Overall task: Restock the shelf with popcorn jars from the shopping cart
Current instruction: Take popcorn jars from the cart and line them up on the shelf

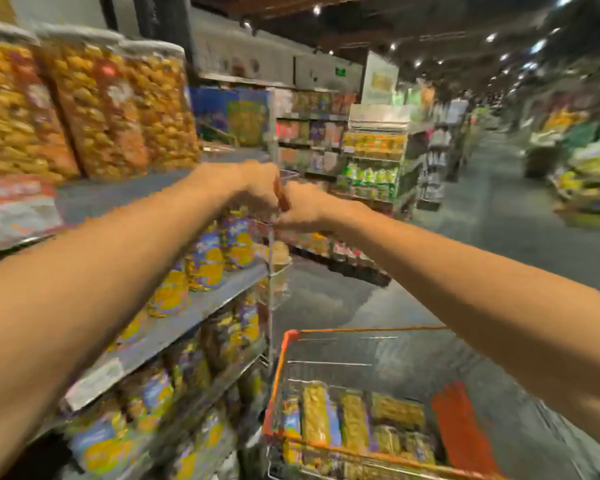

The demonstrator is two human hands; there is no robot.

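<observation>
Bare left hand (253, 188) and right hand (300, 209) touching, both curled, grip unclear

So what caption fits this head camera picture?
Both hands meet above the shopping cart of popcorn jars.

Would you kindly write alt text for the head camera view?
Two bare arms reach forward, left hand and right hand meeting knuckle to knuckle over a snack shelf in a blurred supermarket aisle. Below right, an orange shopping cart holds popcorn jars.
</observation>
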